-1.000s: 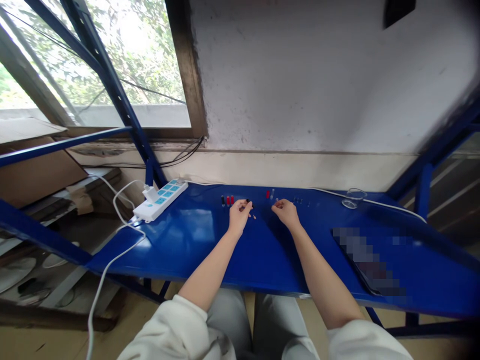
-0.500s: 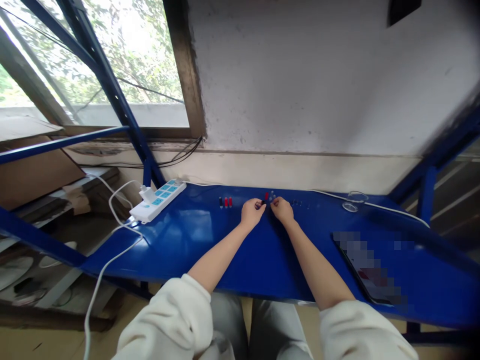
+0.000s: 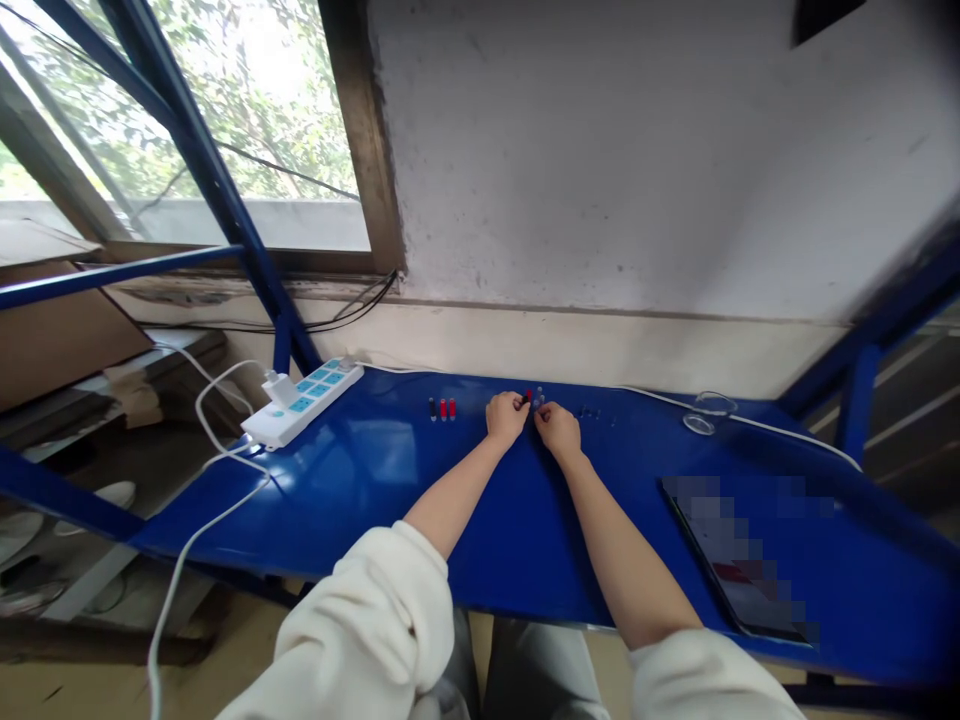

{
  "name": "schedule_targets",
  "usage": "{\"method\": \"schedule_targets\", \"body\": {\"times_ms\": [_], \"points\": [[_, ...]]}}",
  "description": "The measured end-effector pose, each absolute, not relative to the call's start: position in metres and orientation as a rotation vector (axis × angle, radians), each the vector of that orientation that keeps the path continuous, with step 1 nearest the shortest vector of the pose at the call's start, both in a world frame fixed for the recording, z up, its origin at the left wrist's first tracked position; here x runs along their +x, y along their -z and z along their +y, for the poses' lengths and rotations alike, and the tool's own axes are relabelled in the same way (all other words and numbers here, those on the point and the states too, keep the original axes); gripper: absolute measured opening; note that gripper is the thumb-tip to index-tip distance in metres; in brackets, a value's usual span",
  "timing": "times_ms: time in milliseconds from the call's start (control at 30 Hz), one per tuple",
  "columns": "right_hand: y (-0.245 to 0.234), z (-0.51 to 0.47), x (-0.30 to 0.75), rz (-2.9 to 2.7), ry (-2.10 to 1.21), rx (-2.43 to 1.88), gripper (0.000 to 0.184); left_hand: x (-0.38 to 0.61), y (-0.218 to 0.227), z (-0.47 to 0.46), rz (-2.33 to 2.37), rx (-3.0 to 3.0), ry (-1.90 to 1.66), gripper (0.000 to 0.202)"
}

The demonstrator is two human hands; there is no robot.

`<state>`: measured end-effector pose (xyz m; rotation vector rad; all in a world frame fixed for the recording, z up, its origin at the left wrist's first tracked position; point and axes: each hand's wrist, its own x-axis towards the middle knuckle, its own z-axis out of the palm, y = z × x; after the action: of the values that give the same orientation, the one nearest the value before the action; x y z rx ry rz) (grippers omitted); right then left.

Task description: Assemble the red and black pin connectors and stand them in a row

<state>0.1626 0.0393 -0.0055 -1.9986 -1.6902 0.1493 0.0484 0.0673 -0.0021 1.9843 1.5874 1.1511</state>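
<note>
Near the back of the blue table (image 3: 375, 480), my left hand (image 3: 508, 415) is closed, fingertips pinched on a small black cylinder (image 3: 526, 406). Close by on its right, my right hand (image 3: 559, 428) has its fingertips pressed together; whatever is in them is too small to make out. Just beyond the fingers stand a small red cylinder (image 3: 529, 394) and small clear pieces (image 3: 539, 394). Left of my hands, a black cylinder (image 3: 433, 408) and two red cylinders (image 3: 448, 409) with pale lower ends form a row. Several tiny clear or metallic pieces (image 3: 589, 412) lie to the right.
A white power strip (image 3: 304, 403) with a plug and cable occupies the table's left end. On the right are clear round objects (image 3: 699, 424), a white cable (image 3: 795, 442) along the wall, and a dark flat device (image 3: 735, 570), partly blurred. Blue frame posts (image 3: 857, 405) flank the table.
The view has shifted slightly. Both hands stay close together at the same spot, fingertips still pinched, with the right hand a little nearer the left. The row of cylinders is unchanged.
</note>
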Motion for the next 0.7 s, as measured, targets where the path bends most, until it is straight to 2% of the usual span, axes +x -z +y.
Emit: {"method": "schedule_targets", "body": {"times_ms": [267, 700], "points": [[0.0080, 0.0400, 0.1638, -1.699, -0.149, -1.987, 0.018, 0.0489, -0.0014, 0.0660, 1.745, 2.046, -0.913, 0.013], [0.0077, 0.0398, 0.1636, -1.704, -0.129, -1.998, 0.019, 0.0534, -0.0034, 0.0673, 1.810, 2.006, -0.826, 0.015]]}}
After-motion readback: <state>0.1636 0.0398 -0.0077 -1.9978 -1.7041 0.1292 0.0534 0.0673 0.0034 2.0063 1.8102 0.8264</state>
